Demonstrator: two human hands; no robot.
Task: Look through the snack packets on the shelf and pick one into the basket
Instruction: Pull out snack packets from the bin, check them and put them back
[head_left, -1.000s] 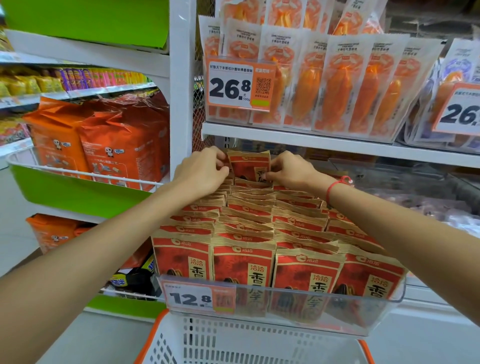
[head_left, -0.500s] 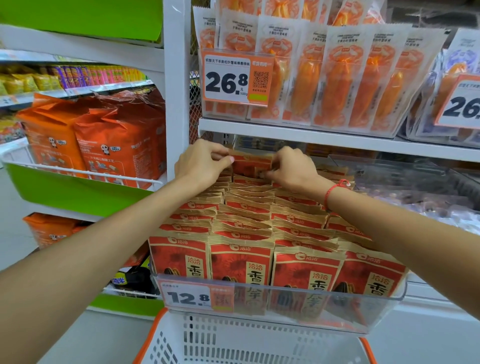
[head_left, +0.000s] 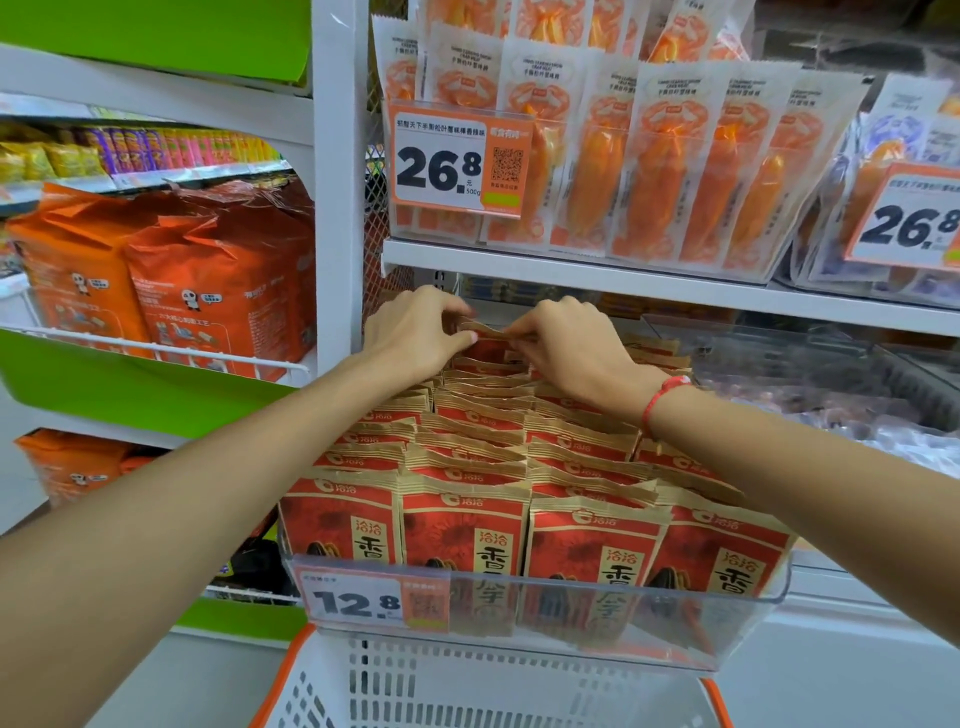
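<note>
Both hands, left hand (head_left: 410, 332) and right hand (head_left: 571, 348), pinch one rear snack packet (head_left: 485, 340); nothing seems chosen yet, basket (head_left: 467, 691) below them awaits

Matt kraft-paper snack packets (head_left: 462, 525) sit in a clear glossy plastic tray (head_left: 774, 592); perforated white plastic basket (head_left: 467, 691) below.

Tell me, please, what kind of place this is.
Most likely a supermarket or snack shop. Price tags reading 26.8 and 12.8 hang on the shelves, many identical red snack packets stand in rows in a clear bin, and a shopping basket waits below.
</note>
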